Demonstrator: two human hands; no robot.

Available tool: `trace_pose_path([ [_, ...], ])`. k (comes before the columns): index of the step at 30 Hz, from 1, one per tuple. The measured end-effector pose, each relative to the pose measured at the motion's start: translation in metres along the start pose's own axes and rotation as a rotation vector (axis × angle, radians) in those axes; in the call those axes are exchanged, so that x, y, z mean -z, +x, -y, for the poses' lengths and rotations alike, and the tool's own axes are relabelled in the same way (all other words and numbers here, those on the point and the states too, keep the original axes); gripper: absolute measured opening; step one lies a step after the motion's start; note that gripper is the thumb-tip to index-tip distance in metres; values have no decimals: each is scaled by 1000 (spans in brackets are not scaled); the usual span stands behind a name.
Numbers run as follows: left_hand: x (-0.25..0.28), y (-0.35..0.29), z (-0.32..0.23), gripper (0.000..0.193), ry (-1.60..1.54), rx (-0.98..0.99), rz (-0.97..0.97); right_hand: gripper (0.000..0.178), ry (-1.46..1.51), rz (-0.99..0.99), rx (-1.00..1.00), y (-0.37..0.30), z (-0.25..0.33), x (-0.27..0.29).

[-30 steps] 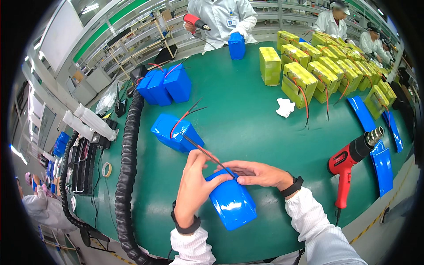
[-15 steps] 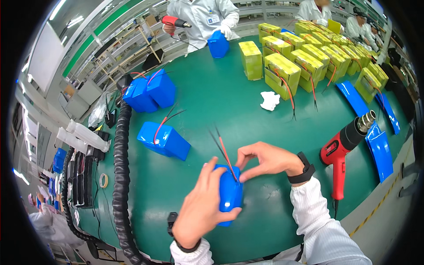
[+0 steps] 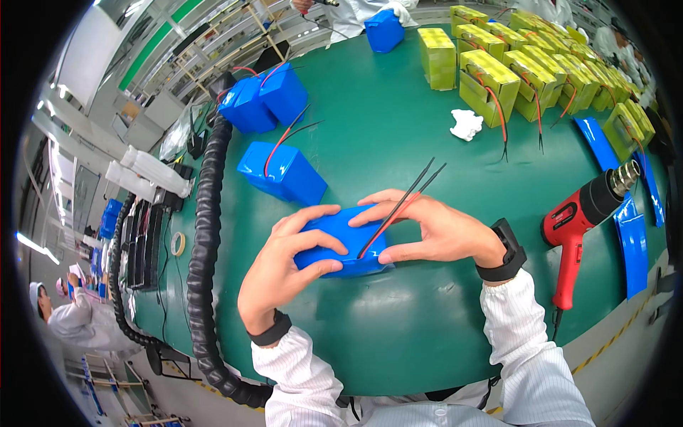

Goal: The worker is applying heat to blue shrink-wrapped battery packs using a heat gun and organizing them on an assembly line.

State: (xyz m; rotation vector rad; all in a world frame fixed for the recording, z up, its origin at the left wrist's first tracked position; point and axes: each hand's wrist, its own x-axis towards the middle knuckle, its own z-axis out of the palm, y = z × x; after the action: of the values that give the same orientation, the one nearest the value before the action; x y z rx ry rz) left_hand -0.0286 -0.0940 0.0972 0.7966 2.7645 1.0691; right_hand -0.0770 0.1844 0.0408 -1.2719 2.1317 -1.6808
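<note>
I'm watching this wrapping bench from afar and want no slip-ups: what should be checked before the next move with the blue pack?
1. Both hands on the blue pack: left hand and right hand grip it: ok.
2. Pack rests on green table: ok.
3. Lead wires free, not pinched: cannot tell.
4. Heat gun lying apart from hands: ok.
5. Neighbouring blue pack clear of the held one: ok.

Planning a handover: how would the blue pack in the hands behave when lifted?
The blue pack looks rigid and blocky, so it probably won't roll. Its glossy wrap may be slippery. Both hands grip it, hinting at weight. Its wires would likely flop.
</note>
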Motion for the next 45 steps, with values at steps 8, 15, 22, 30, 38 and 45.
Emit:
trace_pose_path([
  [8,-4,4,12,17,-33,-85,-26,24,-162,-6,-35,6,13,-11],
  [15,-6,1,10,14,-11,-33,-48,19,-299,-66,-6,11,25,-22],
  [22,-16,1,13,15,0,-12,-64,15,-322,-75,-21,9,28,-28],
  [30,-15,3,17,17,18,-61,-62,16,-223,-105,-45,12,16,-31],
  [38,-11,3,16,18,35,-124,-59,17,-113,-124,-110,12,18,-28],
  [45,-12,5,24,17,-60,-158,-63,18,-310,-213,2,14,25,-37],
])
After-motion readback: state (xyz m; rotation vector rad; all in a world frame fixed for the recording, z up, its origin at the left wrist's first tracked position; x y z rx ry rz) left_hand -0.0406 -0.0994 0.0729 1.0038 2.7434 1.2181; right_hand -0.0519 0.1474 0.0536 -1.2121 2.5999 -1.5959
